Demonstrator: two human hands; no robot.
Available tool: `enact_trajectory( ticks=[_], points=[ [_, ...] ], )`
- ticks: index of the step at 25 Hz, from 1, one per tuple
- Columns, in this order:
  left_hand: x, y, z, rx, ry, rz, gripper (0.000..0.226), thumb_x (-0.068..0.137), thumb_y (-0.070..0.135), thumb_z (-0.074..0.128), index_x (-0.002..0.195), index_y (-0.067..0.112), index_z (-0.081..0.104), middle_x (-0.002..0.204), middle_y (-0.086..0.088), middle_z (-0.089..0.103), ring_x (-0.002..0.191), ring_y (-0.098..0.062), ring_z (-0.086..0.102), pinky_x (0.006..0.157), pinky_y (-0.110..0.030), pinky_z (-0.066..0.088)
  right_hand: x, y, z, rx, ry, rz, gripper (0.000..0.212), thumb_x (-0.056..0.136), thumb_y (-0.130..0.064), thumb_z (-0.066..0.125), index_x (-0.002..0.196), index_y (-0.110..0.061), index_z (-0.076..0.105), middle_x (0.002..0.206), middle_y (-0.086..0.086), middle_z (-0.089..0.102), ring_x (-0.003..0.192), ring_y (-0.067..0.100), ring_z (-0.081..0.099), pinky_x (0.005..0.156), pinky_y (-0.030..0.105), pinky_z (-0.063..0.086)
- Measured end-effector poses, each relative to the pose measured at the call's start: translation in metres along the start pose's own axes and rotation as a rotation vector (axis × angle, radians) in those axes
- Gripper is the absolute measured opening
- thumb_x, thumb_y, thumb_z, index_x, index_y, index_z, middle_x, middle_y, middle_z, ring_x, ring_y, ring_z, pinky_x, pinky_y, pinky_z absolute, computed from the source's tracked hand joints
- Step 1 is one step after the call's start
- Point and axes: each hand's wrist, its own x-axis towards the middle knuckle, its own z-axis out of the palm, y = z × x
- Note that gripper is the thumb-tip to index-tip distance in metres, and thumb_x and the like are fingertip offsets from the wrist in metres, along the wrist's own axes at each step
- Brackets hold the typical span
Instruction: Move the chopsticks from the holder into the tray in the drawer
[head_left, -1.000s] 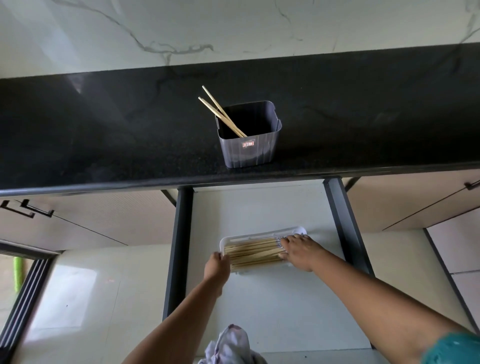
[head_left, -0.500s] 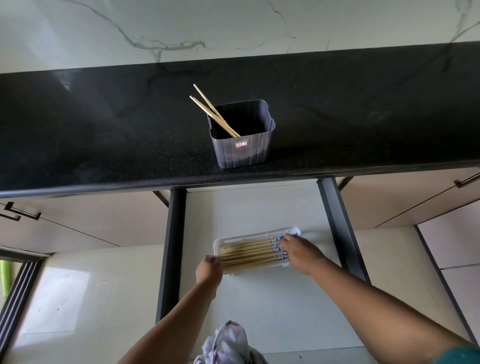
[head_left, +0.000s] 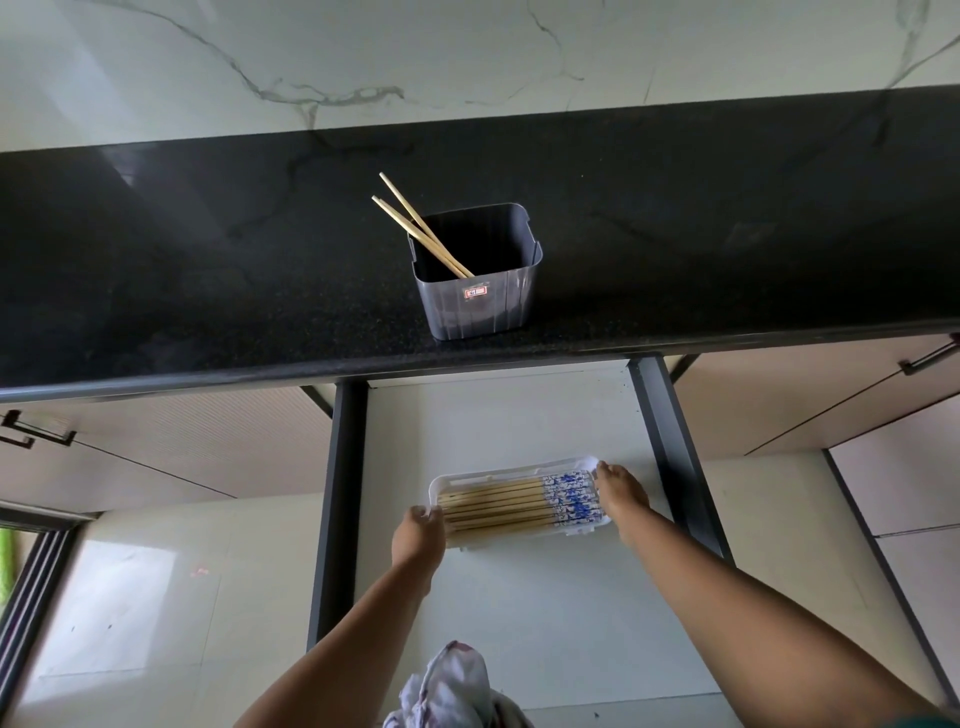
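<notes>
A grey holder (head_left: 479, 291) stands near the front edge of the black counter (head_left: 208, 270), with two wooden chopsticks (head_left: 415, 223) leaning out to its upper left. Below it, in the open drawer (head_left: 519, 613), lies a white tray (head_left: 488, 473) filled with several chopsticks (head_left: 519, 506), their blue-patterned ends to the right. My left hand (head_left: 418, 535) is curled on the tray's left end. My right hand (head_left: 621, 496) lies flat against the tray's right end, beside the patterned ends and off the chopsticks.
Dark drawer rails (head_left: 337, 493) (head_left: 670, 447) run along both sides of the white drawer floor. A crumpled patterned cloth (head_left: 447, 686) sits at the drawer's near edge. Cabinet fronts with dark handles (head_left: 36, 434) (head_left: 930, 358) flank the drawer. A marble wall rises behind the counter.
My right hand has slid off the top of the chopsticks to the tray's right end, uncovering the patterned ends. The left hand stays at the left end.
</notes>
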Motion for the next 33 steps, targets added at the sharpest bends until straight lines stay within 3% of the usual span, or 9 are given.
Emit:
enact_trajectory(
  ticks=[3,9,11,15,19,23,27,30,33],
  points=[
    [-0.016,0.032,-0.016,0.082,0.18,0.31,0.045,0.094,0.03,0.053,0.133,0.009,0.047,0.135,-0.015,0.051,0.124,-0.031,0.048,0.101,-0.037,0.038,-0.026,-0.025,-0.006,0.0,0.286,-0.271,0.038,0.096,-0.024,0.053,0.13,-0.005,0.051,0.133,0.022,0.052,0.12,0.039,0.048,0.095,0.042,0.042],
    [-0.052,0.191,-0.095,-0.02,0.554,1.096,0.041,0.088,0.026,0.06,0.124,0.011,0.049,0.127,-0.008,0.052,0.12,-0.019,0.045,0.1,-0.024,0.032,-0.107,-0.202,-0.043,0.197,0.568,-1.436,0.023,0.086,-0.012,0.059,0.108,-0.006,0.06,0.107,0.009,0.054,0.101,0.023,0.051,0.088,0.03,0.039],
    [-0.054,0.236,-0.115,-0.052,0.533,1.107,0.037,0.086,0.023,0.061,0.119,0.009,0.052,0.116,-0.009,0.056,0.112,-0.023,0.05,0.096,-0.026,0.036,-0.11,-0.268,-0.052,0.093,0.383,-1.384,0.021,0.085,-0.015,0.061,0.105,-0.007,0.063,0.106,0.009,0.06,0.099,0.027,0.057,0.085,0.03,0.042],
    [-0.045,0.284,-0.127,-0.178,0.303,0.737,0.033,0.085,0.019,0.059,0.115,0.009,0.052,0.116,-0.012,0.055,0.113,-0.033,0.052,0.094,-0.045,0.045,-0.09,-0.347,-0.041,-0.82,-0.058,-0.815,0.026,0.091,-0.035,0.053,0.082,-0.011,0.052,0.082,0.001,0.053,0.068,0.02,0.051,0.064,0.029,0.04],
    [-0.037,0.285,-0.122,-0.236,0.282,0.673,0.034,0.081,0.024,0.058,0.111,0.008,0.052,0.111,-0.014,0.058,0.107,-0.035,0.055,0.086,-0.045,0.048,-0.061,-0.354,-0.028,-0.968,-0.281,-0.716,0.01,0.098,-0.017,0.045,0.092,-0.011,0.049,0.071,0.002,0.042,0.057,0.016,0.036,0.066,0.03,0.038],
    [-0.047,0.276,-0.123,-0.356,0.287,0.692,0.046,0.085,0.03,0.066,0.124,0.013,0.047,0.117,-0.004,0.058,0.105,-0.018,0.058,0.086,-0.031,0.048,-0.075,-0.355,-0.037,-0.692,-0.21,-0.904,0.02,0.098,-0.023,0.046,0.112,-0.012,0.057,0.087,0.004,0.057,0.078,0.022,0.056,0.084,0.04,0.043],
    [-0.093,0.257,-0.128,-0.638,0.277,0.857,0.066,0.085,0.048,0.063,0.137,0.021,0.034,0.125,0.005,0.058,0.113,-0.007,0.06,0.082,-0.013,0.049,-0.124,-0.324,-0.084,-0.178,0.081,-1.326,0.01,0.1,-0.028,0.04,0.096,-0.024,0.048,0.077,-0.007,0.063,0.066,0.0,0.059,0.059,0.015,0.043],
    [-0.113,0.22,-0.12,-0.83,0.159,1.059,0.057,0.088,0.044,0.062,0.135,0.028,0.036,0.129,0.001,0.059,0.118,-0.012,0.059,0.089,-0.019,0.051,-0.145,-0.239,-0.091,-0.254,0.37,-1.567,0.013,0.09,-0.016,0.045,0.098,-0.025,0.048,0.065,-0.013,0.052,0.051,0.0,0.05,0.046,0.007,0.039],
    [-0.104,0.164,-0.089,-0.938,-0.148,0.859,0.027,0.098,0.023,0.051,0.124,0.019,0.045,0.117,-0.011,0.066,0.11,-0.028,0.064,0.089,-0.038,0.057,-0.134,-0.143,-0.056,-0.572,0.282,-1.433,0.033,0.081,0.001,0.045,0.108,-0.015,0.053,0.092,0.006,0.059,0.08,0.027,0.057,0.062,0.038,0.047]
  ],
)
